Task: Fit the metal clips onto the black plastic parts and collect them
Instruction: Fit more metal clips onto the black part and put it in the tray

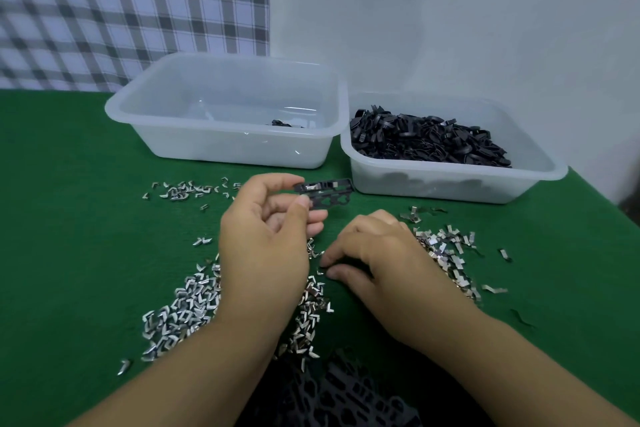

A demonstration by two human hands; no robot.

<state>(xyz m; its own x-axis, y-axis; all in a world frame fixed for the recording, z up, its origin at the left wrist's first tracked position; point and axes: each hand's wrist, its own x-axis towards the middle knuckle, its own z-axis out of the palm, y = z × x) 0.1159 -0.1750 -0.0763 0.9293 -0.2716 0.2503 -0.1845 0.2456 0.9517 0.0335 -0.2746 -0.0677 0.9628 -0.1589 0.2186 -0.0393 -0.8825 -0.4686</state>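
My left grip (pixel 266 236) pinched a black plastic part (pixel 325 192) at its one o'clock. My right grip (pixel 377 253) touched down among metal clips (pixel 183 308) on the worktop (pixel 69 218); I couldn't tell whether it was grasping anything.

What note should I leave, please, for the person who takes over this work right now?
Left hand pinches one black part; a clip seems already on it.
Right hand fingers the metal clips on the green table; a grip is not visible.
Right tub: heaped with black parts.
Left tub: only a few dark pieces, so nearly everything is left.
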